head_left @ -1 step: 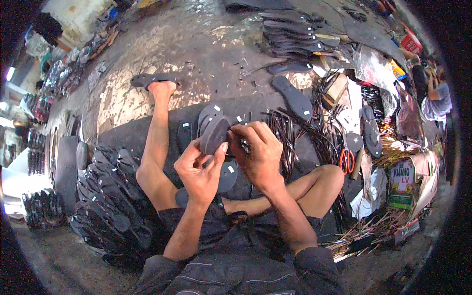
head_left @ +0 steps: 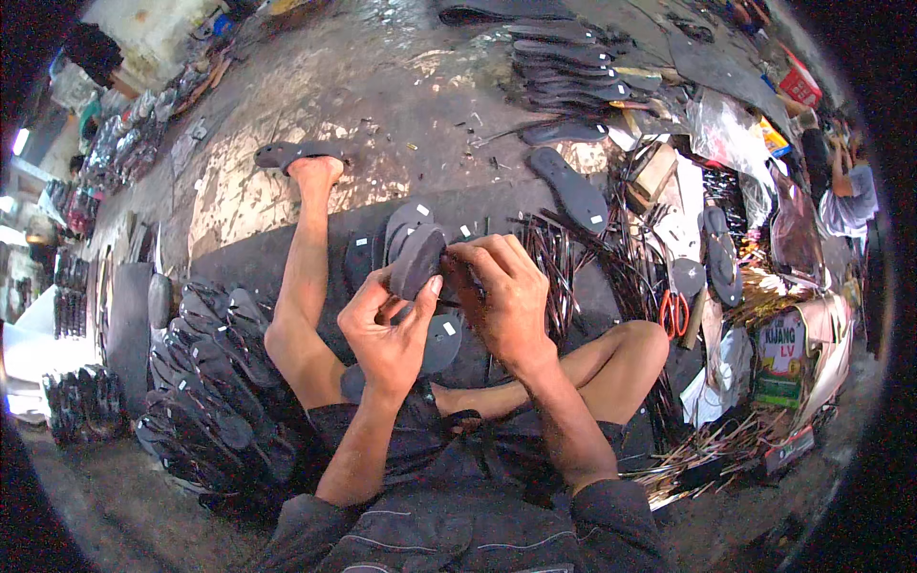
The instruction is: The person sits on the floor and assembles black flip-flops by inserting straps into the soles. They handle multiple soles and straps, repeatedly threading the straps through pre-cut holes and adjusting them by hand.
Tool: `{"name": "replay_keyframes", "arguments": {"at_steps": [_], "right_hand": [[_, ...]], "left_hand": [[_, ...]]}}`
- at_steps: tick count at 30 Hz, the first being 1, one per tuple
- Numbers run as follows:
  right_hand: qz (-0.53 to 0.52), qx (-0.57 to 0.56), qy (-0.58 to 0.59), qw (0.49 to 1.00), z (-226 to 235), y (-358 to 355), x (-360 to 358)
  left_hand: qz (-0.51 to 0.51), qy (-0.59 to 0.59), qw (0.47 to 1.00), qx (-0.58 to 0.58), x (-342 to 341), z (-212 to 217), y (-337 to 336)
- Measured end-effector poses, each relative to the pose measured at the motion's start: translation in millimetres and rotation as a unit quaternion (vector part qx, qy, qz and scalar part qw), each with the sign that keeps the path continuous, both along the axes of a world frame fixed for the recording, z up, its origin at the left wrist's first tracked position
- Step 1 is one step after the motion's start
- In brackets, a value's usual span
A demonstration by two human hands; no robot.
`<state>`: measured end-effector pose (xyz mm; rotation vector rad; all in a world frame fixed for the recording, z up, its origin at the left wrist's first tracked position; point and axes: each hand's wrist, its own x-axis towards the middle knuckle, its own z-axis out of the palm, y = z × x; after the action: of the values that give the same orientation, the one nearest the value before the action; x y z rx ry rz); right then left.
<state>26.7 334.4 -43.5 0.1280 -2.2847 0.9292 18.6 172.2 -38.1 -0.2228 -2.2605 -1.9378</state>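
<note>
Between the fingers and thumb of my left hand [head_left: 387, 329] a dark grey sandal sole [head_left: 417, 265] is held tilted above my lap. My right hand [head_left: 504, 298] is closed against the sole's right edge, thumb and fingers pinched together. Whatever those fingers grip is dark and mostly hidden by the hand. Just behind the held sole lie other grey soles [head_left: 405, 222] with small white labels. Another round-ended sole [head_left: 440, 346] shows below and between my hands.
Dark strips [head_left: 559, 277] spread to the right, near orange-handled scissors [head_left: 673, 310]. A heap of finished sandals [head_left: 205, 382] lies left of my leg. Stacked soles [head_left: 564, 67] sit at the far right. Another person [head_left: 845, 186] sits at the right edge.
</note>
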Motion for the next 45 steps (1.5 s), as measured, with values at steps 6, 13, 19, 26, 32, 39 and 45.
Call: {"name": "replay_keyframes", "arguments": {"at_steps": [6,13,19,26,32,39,45], "right_hand": [[0.030,-0.114,0.004,0.993,-24,0,-3],[0.066,-0.109,-0.146,0.981,-22,-5,8],[0.037,-0.692,-0.216,0.688,-54,1,11],[0.107,-0.443,-0.238,0.858,-20,68,11],[0.068,-0.373,-0.236,0.895,-35,65,10],[0.002,-0.136,-0.186,0.973,-50,54,3],[0.200,-0.180,-0.293,0.918,-19,68,0]], "left_hand": [[0.004,0.099,0.989,-0.107,-7,9,12],[-0.029,0.187,0.965,-0.182,-4,-4,-8],[0.031,0.041,0.993,0.105,5,-43,3],[-0.218,-0.396,0.781,0.430,43,-90,-29],[-0.204,-0.331,0.883,0.262,48,-68,-15],[-0.251,-0.307,0.894,-0.207,91,-45,5],[0.234,-0.053,0.922,-0.304,80,-22,-163]]}}
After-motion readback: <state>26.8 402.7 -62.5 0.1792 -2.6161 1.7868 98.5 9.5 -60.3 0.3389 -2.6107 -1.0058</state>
